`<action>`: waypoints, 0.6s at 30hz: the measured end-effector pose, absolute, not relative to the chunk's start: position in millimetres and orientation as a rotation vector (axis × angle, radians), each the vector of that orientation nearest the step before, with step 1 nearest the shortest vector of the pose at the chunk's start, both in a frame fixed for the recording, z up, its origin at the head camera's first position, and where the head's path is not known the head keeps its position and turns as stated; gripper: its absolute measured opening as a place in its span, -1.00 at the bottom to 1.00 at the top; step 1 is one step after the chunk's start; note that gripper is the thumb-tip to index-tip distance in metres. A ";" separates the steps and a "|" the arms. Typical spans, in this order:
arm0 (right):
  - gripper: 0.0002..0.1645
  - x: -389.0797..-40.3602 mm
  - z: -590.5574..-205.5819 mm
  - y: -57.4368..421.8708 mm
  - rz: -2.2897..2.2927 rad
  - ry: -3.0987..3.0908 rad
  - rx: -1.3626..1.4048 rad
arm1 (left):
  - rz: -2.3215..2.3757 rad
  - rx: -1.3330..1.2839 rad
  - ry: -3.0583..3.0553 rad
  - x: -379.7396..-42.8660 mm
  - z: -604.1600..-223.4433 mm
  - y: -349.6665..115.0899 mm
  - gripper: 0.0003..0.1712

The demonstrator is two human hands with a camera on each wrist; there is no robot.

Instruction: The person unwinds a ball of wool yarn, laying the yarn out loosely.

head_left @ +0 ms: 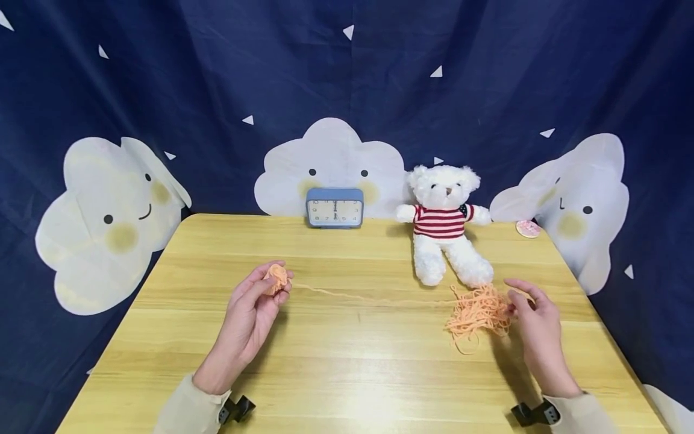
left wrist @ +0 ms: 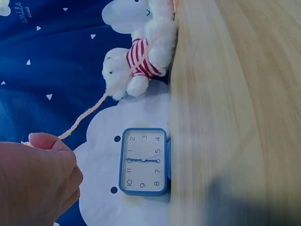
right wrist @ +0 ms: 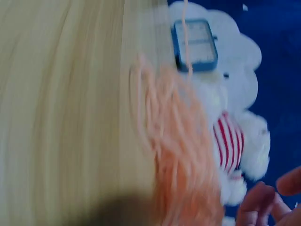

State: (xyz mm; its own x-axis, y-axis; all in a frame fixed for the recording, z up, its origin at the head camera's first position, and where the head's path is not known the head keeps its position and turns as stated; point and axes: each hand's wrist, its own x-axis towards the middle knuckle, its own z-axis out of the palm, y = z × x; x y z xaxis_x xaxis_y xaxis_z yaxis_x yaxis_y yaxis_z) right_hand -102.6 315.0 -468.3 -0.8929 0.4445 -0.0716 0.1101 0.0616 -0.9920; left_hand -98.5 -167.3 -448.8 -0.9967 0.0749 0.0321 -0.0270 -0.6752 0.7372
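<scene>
A small wound ball of peach-orange yarn [head_left: 277, 278] sits in my left hand [head_left: 250, 316], pinched between thumb and fingers above the left part of the table. From it a single strand [head_left: 368, 298] runs right, nearly straight, to a loose tangle of the same yarn [head_left: 479, 310]. My right hand [head_left: 539, 331] is at the right edge of that tangle, thumb and index finger apart. In the right wrist view the yarn tangle [right wrist: 176, 146] looks blurred, and the fingers [right wrist: 258, 202] beside it are loosely bent. Whether a fingertip touches the yarn, I cannot tell.
A white teddy bear [head_left: 447, 226] in a striped shirt sits behind the tangle, its feet close to the yarn. At the back edge stands a blue clock [head_left: 335, 208]. A pink round disc [head_left: 528, 229] lies in the far right corner of the wooden table [head_left: 352, 374].
</scene>
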 end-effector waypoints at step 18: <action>-0.50 -119.9 -473.8 174.6 2.194 -2.515 0.126 | 2.808 0.097 1.224 -100.5 -445.3 -161.5 -0.58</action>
